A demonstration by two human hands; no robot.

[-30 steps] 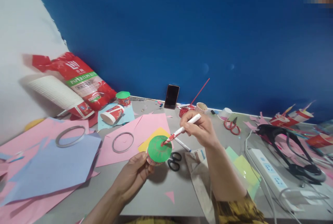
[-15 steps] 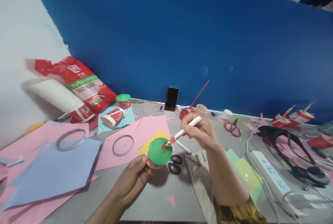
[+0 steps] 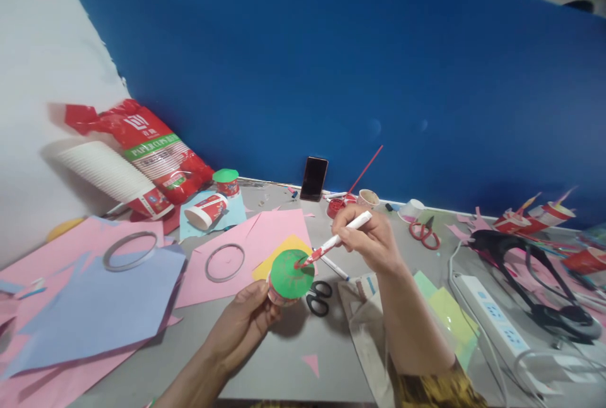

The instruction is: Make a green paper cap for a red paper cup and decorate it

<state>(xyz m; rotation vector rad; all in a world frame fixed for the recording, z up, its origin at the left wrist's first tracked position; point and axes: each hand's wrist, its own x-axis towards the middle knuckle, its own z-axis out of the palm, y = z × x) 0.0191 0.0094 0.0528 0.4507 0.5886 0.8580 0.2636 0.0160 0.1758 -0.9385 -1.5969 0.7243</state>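
Observation:
My left hand (image 3: pixel 250 319) is closed around a paper cup (image 3: pixel 279 297) whose top is covered by a green paper disc (image 3: pixel 288 276). Between the fingers of my right hand (image 3: pixel 369 234) is a white and red marker pen (image 3: pixel 338 239), its tip touching the green disc near a red mark. Faint drawn lines show on the disc. Black-handled scissors (image 3: pixel 318 299) lie just right of the cup, with a second white pen (image 3: pixel 335 268) behind them. Another cup with a green top (image 3: pixel 226 182) stands at the back.
Pink paper (image 3: pixel 199 288) and blue paper (image 3: pixel 127 313) cover the left side, with rings of tape (image 3: pixel 225 263) on top. A red bag of paper cups (image 3: pixel 156 149) leans by the wall. A phone (image 3: pixel 314 179) stands at the back. Right lie red scissors (image 3: pixel 425 234) and a power strip (image 3: pixel 495 319).
The whole scene has shifted very slightly in the view. Both hands keep their holds, and the marker stays against the green disc with little visible movement.

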